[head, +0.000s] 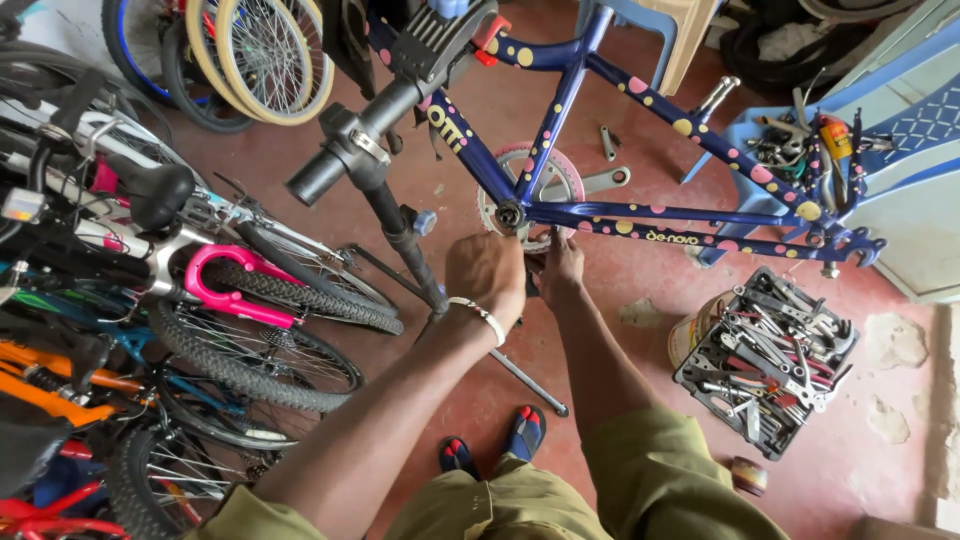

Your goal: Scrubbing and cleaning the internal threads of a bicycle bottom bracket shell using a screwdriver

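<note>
Your left hand and right hand sit under the crank of the frame — fingers curled, grip contents hidden.

Your one head camera looks steeply down, close over your arms, at the bike frame mid-frame.

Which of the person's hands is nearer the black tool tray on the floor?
The right hand. It sits under the chainring, on the side toward the tool tray. The left hand is beside it, farther from the tray, next to the repair stand post.
</note>
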